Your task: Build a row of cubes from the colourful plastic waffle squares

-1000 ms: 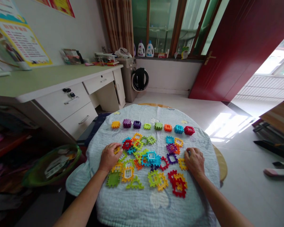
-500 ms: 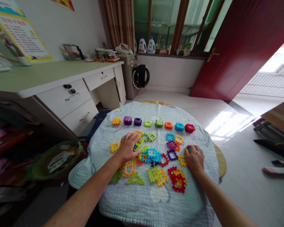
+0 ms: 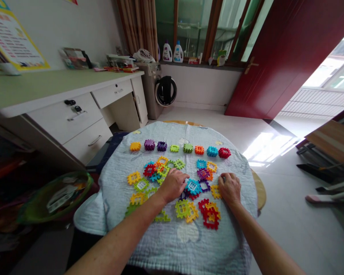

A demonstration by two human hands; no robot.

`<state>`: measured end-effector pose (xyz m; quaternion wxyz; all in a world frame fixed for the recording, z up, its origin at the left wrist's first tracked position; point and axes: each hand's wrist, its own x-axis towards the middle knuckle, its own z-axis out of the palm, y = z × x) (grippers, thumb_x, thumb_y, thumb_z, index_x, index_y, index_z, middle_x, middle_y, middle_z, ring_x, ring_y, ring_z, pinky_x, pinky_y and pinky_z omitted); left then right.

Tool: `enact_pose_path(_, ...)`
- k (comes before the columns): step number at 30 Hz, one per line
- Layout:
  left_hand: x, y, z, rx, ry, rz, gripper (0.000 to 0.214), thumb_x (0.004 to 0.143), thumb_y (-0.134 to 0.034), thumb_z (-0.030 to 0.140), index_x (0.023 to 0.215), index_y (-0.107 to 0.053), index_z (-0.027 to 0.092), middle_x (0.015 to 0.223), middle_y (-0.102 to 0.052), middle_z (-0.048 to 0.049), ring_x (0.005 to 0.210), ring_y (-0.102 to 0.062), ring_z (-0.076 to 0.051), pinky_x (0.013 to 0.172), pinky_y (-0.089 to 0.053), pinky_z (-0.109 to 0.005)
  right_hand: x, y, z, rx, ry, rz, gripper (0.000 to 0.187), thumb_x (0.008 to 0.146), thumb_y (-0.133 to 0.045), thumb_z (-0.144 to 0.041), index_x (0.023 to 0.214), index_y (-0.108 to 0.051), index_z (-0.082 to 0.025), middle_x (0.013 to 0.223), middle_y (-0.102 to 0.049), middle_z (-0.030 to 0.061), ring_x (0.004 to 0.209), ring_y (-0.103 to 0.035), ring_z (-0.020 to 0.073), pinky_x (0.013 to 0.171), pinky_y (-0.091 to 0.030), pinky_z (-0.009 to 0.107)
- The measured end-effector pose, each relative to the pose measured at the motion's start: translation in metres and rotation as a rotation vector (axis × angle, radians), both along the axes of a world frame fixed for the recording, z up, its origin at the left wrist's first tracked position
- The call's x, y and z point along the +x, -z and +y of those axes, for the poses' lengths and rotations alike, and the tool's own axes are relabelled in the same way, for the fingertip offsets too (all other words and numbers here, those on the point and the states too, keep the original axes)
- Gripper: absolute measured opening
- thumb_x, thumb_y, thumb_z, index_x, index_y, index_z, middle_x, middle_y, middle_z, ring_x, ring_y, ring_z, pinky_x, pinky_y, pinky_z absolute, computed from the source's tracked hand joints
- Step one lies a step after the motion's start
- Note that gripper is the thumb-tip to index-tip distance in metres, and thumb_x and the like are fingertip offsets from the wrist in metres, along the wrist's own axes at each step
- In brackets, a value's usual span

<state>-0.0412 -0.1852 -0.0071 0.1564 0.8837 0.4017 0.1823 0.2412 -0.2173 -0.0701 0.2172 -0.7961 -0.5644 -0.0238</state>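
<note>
In the head view, my left hand (image 3: pixel 174 185) reaches over the middle of the pile, its fingers closed at the left edge of a blue window block piece (image 3: pixel 193 186). That piece overlaps a red one and lies beside a dark purple square frame (image 3: pixel 204 186). My right hand (image 3: pixel 229 187) rests on the cloth at the right with curled fingers; whatever is under them is hidden. Just left of it lies a yellow block piece (image 3: pixel 216 191). Closer to me are red block pieces (image 3: pixel 211 223) with yellow ones among them, and a light green square piece (image 3: pixel 182 208).
Stacks of pieces sorted by colour form a row across the back, from a yellow stack (image 3: pixel 135 146) to a red stack (image 3: pixel 224 153). A pale blue cloth (image 3: pixel 172 256) covers the round table. A desk (image 3: pixel 74 84) stands at left, with a green basket (image 3: pixel 25 214) below.
My left hand has moved right from the left part of the pile, and its spread fingers have closed. The blue window piece has shifted right over the red piece. My right hand stays put.
</note>
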Motion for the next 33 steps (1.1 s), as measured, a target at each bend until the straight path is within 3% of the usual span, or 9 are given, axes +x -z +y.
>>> enact_pose_path(4, -0.022, -0.003, 0.004, 0.115, -0.049, -0.100, 0.029, 0.082, -0.063, 0.018, 0.110, -0.066, 0.022, 0.109, -0.070, -0.0059, 0.109, -0.059, -0.023, 0.106, -0.040, -0.044, 0.002, 0.003, 0.001, 0.029, -0.007, 0.019, 0.027, 0.091, -0.046, -0.035, 0.097, -0.067, -0.018, 0.105, -0.063, 0.0106, 0.097, -0.051, 0.0249, 0.086, -0.036, 0.037)
enact_pose_path(9, -0.103, -0.002, 0.021, 0.255, -0.307, -0.150, 0.024, 0.088, -0.055, 0.029, 0.108, -0.065, 0.020, 0.116, -0.067, -0.0083, 0.112, -0.058, -0.024, 0.103, -0.044, -0.043, 0.007, 0.006, 0.003, 0.104, -0.032, 0.107, 0.028, 0.087, -0.047, -0.038, 0.090, -0.067, -0.019, 0.100, -0.064, 0.0110, 0.095, -0.053, 0.0257, 0.089, -0.038, 0.039)
enact_pose_path(13, -0.170, 0.021, 0.034, 0.295, -0.612, -0.075, 0.037, 0.088, -0.048, 0.044, 0.108, -0.064, 0.017, 0.122, -0.063, -0.0139, 0.117, -0.056, -0.030, 0.104, -0.043, -0.047, 0.011, 0.007, 0.002, 0.213, -0.059, 0.266, 0.030, 0.083, -0.049, -0.043, 0.086, -0.066, -0.018, 0.092, -0.064, 0.0109, 0.089, -0.056, 0.0245, 0.089, -0.041, 0.039)
enact_pose_path(16, -0.195, 0.044, 0.036, 0.228, -0.710, -0.003, 0.045, 0.089, -0.042, 0.049, 0.110, -0.063, 0.016, 0.125, -0.062, -0.0159, 0.119, -0.055, -0.032, 0.104, -0.043, -0.048, 0.012, 0.007, 0.001, 0.253, -0.063, 0.363, 0.032, 0.080, -0.051, -0.046, 0.087, -0.065, -0.017, 0.088, -0.063, 0.0101, 0.083, -0.058, 0.0231, 0.084, -0.044, 0.038)
enact_pose_path(20, -0.194, 0.058, 0.030, 0.165, -0.641, 0.072, 0.044, 0.090, -0.041, 0.050, 0.110, -0.063, 0.018, 0.122, -0.065, -0.0119, 0.116, -0.058, -0.029, 0.102, -0.044, -0.045, 0.012, 0.008, 0.000, 0.257, -0.068, 0.379, 0.030, 0.079, -0.053, -0.044, 0.087, -0.065, -0.017, 0.088, -0.064, 0.0096, 0.081, -0.058, 0.0227, 0.084, -0.045, 0.038)
enact_pose_path(25, -0.188, 0.053, 0.029, 0.148, -0.569, 0.109, 0.042, 0.091, -0.039, 0.048, 0.111, -0.063, 0.020, 0.124, -0.064, -0.0109, 0.119, -0.057, -0.027, 0.104, -0.042, -0.042, 0.012, 0.008, 0.000, 0.253, -0.082, 0.347, 0.026, 0.079, -0.053, -0.040, 0.084, -0.065, -0.018, 0.087, -0.064, 0.0096, 0.084, -0.058, 0.0230, 0.085, -0.046, 0.038)
enact_pose_path(30, -0.185, 0.046, 0.038, -0.010, -0.653, 0.197, 0.042, 0.088, -0.044, 0.048, 0.118, -0.062, 0.024, 0.124, -0.061, -0.0090, 0.114, -0.058, -0.027, 0.099, -0.044, -0.041, 0.010, 0.006, -0.002, 0.217, -0.092, 0.321, 0.027, 0.077, -0.052, -0.040, 0.084, -0.067, -0.019, 0.089, -0.065, 0.0095, 0.087, -0.058, 0.0232, 0.088, -0.044, 0.038)
enact_pose_path(33, -0.173, 0.043, 0.036, 0.019, -0.740, 0.229, 0.041, 0.087, -0.046, 0.047, 0.116, -0.063, 0.023, 0.121, -0.060, -0.0106, 0.112, -0.057, -0.028, 0.097, -0.044, -0.041, 0.010, 0.001, 0.001, 0.146, -0.076, 0.308, 0.028, 0.074, -0.051, -0.040, 0.082, -0.068, -0.020, 0.092, -0.066, 0.0094, 0.093, -0.058, 0.0248, 0.092, -0.042, 0.041)
